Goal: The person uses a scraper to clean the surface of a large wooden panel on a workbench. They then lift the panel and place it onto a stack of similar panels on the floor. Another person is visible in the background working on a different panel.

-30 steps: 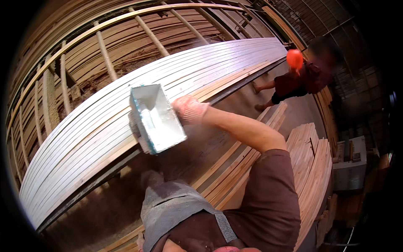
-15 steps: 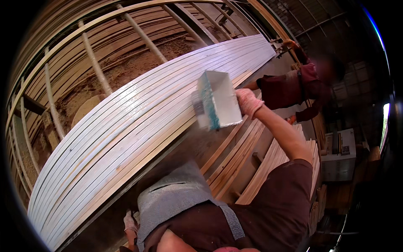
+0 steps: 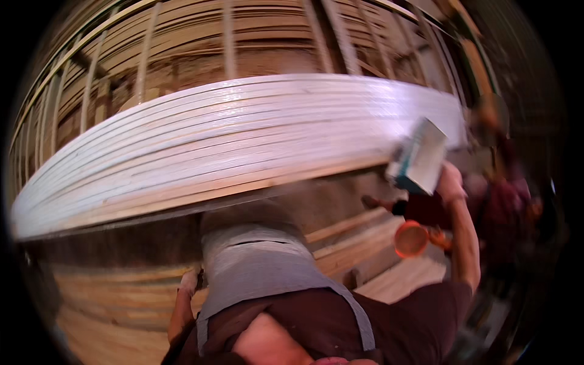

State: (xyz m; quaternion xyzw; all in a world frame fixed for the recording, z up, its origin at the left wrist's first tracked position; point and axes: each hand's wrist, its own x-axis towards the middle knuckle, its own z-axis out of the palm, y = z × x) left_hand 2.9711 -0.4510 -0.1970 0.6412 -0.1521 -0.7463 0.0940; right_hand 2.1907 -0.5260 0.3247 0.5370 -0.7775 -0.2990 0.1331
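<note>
A rectangular, whitish box-shaped spreader [image 3: 424, 158] with a teal edge is in my right hand [image 3: 451, 182], which wears a pale glove and is closed on its side. The spreader is at the right end of a row of long wooden strips [image 3: 243, 131], over their near edge. A wet-looking white coating shines on the strips; the nearest strip shows bare yellowish wood. My left hand [image 3: 190, 283], also gloved, hangs low beside the grey apron [image 3: 267, 255]. Its fingers are mostly hidden, so I cannot see what they hold, if anything.
A rack of bars [image 3: 229, 42] stands beyond the strips, with stacked boards behind. More loose boards [image 3: 121, 304] lie low behind me on both sides. At the right, a blurred co-worker [image 3: 505, 201] in dark red stands near a round orange container [image 3: 411, 238].
The view has turned, so the strips now run more level. My right hand has carried the spreader rightward along the strips to their far right end. The orange container has come into view.
</note>
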